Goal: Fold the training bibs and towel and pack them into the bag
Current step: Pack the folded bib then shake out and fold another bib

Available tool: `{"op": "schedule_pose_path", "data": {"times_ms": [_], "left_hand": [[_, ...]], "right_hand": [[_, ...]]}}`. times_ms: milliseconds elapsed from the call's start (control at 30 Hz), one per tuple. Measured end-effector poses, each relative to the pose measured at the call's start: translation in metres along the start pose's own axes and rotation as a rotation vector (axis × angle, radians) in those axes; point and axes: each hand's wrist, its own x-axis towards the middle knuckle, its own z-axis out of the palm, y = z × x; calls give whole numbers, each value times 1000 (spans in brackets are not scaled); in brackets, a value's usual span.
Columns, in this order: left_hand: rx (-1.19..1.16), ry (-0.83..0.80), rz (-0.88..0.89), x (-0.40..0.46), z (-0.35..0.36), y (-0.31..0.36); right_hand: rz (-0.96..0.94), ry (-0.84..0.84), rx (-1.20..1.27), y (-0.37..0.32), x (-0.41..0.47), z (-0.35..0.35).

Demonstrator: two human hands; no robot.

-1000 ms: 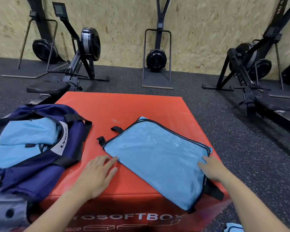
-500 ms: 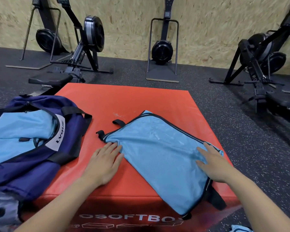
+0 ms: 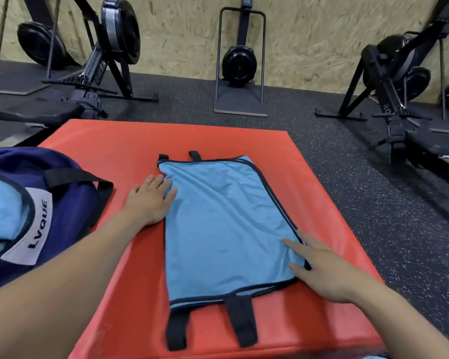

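White patch [image 3: 35, 226] on the navy bag [image 3: 70, 203]: dark capitals "LVQUE", running lengthwise up the patch, tilted. Left rowing machine [image 3: 99, 71]: pale lettering along the slanted frame, too blurred to read. Right rowing machine [image 3: 389, 99]: white letters on the frame, possibly "NO…", rest not legible. No other text readable.

A pale chipboard wall [image 3: 309, 35] backed dark speckled rubber flooring [image 3: 360, 203]; black rowing machines [image 3: 109, 55] stood along it.
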Motion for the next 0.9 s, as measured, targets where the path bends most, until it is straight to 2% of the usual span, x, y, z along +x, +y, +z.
{"op": "schedule_pose_path", "data": {"times_ms": [200,300,400,500,767,900], "left_hand": [[0,-21,1,1,-1,-3],[-43,30,141,-51,2,7],[-174,-26,340,-121,7,12],[-210,-56,468,-174,13,6],[-148,-110,480,-223,8,-16],[-205,-80,459,-247,7,-28]], "right_hand": [[-10,-4,-9,-9,-1,4],[-11,-21,-16,-12,-6,2],[-18,-19,-21,-14,-13,3],[-11,-12,-37,-16,-20,7],[-52,-40,-101,-28,-66,17],[-147,-27,-87,-17,-89,29]]}}
